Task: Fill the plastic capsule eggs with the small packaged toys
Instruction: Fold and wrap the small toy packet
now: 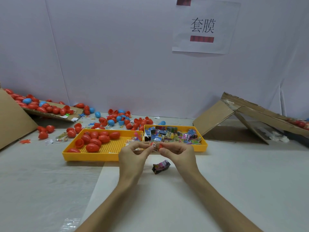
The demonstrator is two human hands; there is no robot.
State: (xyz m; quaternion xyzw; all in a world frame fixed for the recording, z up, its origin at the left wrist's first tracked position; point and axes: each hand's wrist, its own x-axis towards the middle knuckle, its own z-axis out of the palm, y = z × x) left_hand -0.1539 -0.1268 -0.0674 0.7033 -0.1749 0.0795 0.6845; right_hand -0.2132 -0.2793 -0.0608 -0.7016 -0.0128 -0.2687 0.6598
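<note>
Capsule egg (160,146), red, with packet (155,147) pinched between left hand (133,154) and right hand (178,153). Far heaps of eggs (115,116) seemingly unfilled.

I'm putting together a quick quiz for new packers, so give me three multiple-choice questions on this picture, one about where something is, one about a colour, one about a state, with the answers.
1. Where is the loose dark packet?
A) inside a cardboard box
B) on the table, between the person's wrists
C) taped to the wall

2. What colour is the egg tray?
A) yellow
B) green
C) white

3. The red egg nearest the person is:
A) lying untouched
B) gripped by the left hand and right hand
C) crushed flat

Answers:
1 B, the packet lies on the table just below the hands.
2 A, the tray's rim and grid floor are yellow.
3 B, fingers of both hands curl round the egg, which is lifted off the table.
</note>
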